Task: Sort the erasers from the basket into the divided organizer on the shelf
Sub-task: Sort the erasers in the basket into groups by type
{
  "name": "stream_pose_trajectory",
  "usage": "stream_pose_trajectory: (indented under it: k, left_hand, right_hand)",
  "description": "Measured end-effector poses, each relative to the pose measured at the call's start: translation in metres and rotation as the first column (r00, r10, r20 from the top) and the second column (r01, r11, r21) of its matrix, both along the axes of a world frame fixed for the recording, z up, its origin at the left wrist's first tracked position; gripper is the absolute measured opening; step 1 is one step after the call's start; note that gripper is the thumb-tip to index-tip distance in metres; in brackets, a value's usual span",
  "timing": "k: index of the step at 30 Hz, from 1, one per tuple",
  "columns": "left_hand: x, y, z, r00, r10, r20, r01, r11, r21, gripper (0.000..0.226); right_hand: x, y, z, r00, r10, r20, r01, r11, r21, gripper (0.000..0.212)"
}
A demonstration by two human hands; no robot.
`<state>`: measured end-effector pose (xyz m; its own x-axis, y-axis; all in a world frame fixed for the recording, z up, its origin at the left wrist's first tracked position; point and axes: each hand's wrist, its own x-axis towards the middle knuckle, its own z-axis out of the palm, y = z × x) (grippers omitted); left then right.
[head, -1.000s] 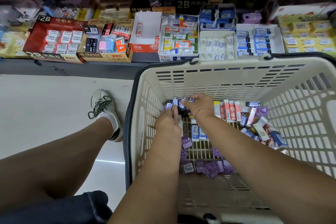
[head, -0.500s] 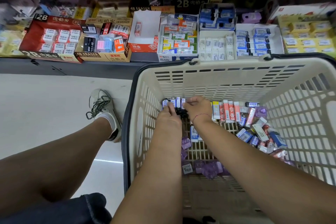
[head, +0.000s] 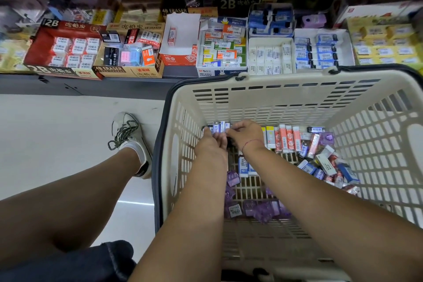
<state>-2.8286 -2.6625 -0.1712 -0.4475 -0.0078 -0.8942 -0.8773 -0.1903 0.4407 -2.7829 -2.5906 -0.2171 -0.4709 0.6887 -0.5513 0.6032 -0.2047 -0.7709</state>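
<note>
Both hands reach into a cream plastic basket (head: pixel 263 98) at its far left corner. My left hand (head: pixel 211 144) and my right hand (head: pixel 245 135) together grip a row of blue-and-white erasers (head: pixel 219 126) standing on end between them. More erasers lie in the basket: a row of orange-and-white ones (head: pixel 287 138), a loose blue pile (head: pixel 327 167) at the right, purple ones (head: pixel 261 209) near the front. The white divided organizer (head: pixel 299 52) with white and blue erasers sits on the shelf just behind the basket.
Other eraser boxes line the shelf: a red 2B box (head: pixel 66 48), a 4B box (head: pixel 130 52), an orange-and-white box (head: pixel 180 39), a mixed box (head: pixel 222 48). My leg and sneaker (head: pixel 130 139) rest on the pale floor left of the basket.
Both hands have closed in tighter on the row of blue-and-white erasers at the basket's far left corner, drawing it together; the view has shifted slightly.
</note>
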Motion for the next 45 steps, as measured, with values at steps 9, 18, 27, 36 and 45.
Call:
stream_pose_trajectory:
  k: [9,18,27,36,45]
  left_hand:
    - [0.041,-0.027,0.014,0.419,-0.907,-0.053,0.894,0.422,-0.151,0.032]
    - [0.085,-0.029,0.003,-0.674,-0.738,-0.02,0.701,-0.631,-0.332,0.047]
    - [0.086,-0.037,-0.007,-0.804,-0.577,0.146,0.459,-0.758,-0.464,0.042]
    - [0.113,-0.015,-0.008,-0.837,-0.548,-0.012,0.379,-0.562,-0.735,0.065]
    - [0.108,-0.032,-0.014,-0.894,-0.44,0.084,0.331,-0.774,-0.54,0.059]
  right_hand:
    - [0.054,0.05,0.039,0.896,0.442,-0.039,-0.443,0.89,-0.107,0.014]
    - [0.155,0.068,0.038,0.281,0.928,0.245,-0.893,0.346,-0.287,0.052]
    - [0.17,0.064,0.033,0.231,0.926,0.3,-0.873,0.334,-0.357,0.069]
    - [0.167,0.051,0.025,0.174,0.968,0.181,-0.918,0.226,-0.325,0.031]
    - [0.164,0.072,0.041,0.258,0.924,0.282,-0.886,0.342,-0.313,0.043]
